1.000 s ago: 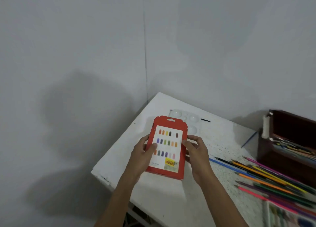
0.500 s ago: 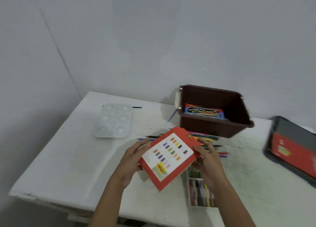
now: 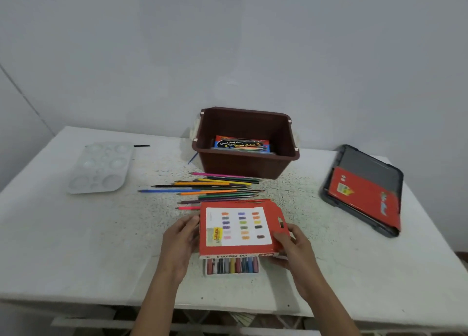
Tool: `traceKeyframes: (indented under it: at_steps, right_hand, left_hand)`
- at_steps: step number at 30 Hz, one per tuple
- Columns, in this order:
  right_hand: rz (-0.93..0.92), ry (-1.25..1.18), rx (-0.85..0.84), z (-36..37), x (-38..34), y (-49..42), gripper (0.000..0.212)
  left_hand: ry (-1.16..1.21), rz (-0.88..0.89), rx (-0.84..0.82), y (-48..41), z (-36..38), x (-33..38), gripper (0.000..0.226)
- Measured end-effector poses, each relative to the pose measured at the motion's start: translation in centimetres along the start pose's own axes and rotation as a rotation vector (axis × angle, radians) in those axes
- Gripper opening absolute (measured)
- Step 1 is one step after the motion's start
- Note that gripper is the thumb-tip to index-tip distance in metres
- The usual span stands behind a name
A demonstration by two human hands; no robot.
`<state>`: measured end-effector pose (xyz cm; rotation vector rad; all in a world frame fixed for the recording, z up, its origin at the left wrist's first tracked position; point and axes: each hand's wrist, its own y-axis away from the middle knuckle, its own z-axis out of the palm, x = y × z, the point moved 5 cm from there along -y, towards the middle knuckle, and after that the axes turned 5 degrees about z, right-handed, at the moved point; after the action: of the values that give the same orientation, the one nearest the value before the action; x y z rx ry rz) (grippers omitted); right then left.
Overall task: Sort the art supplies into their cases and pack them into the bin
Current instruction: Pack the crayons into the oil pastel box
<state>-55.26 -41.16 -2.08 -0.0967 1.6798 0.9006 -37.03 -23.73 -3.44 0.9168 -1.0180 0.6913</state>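
Prob. both hands (image 3: 181,237) (image 3: 291,244) round pastel box (image 3: 238,226)

Plain art corner (home or studio unclear), bare pale walls (image 3: 228,44), white table (image 3: 76,247), loose coloured pencils (image 3: 215,185)

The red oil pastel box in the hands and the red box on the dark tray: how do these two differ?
The oil pastel box is held by the left hand and right hand; the red box lies untouched on the dark tray. The oil pastel box shows a white panel of colour swatches; the red box is mostly plain red. Both are flat, red and rectangular.
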Motion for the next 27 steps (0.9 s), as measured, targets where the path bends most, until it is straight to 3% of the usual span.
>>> traceKeyframes:
  at_steps: [11, 16, 27]
  right_hand:
    - [-0.151, 0.250, 0.105, -0.5, -0.1, 0.2, 0.018]
    - [-0.197, 0.248, 0.120, -0.2, -1.4, -0.3, 0.009]
    - [-0.248, 0.262, 0.098, 1.3, -3.9, -1.5, 0.014]
  left_hand:
    - [-0.266, 0.061, 0.066, 0.3, -1.2, -0.2, 0.015]
    - [-0.286, 0.051, 0.025, -0.8, -1.4, 0.2, 0.017]
    - [-0.251, 0.100, -0.002, -3.5, -1.6, 3.7, 0.019]
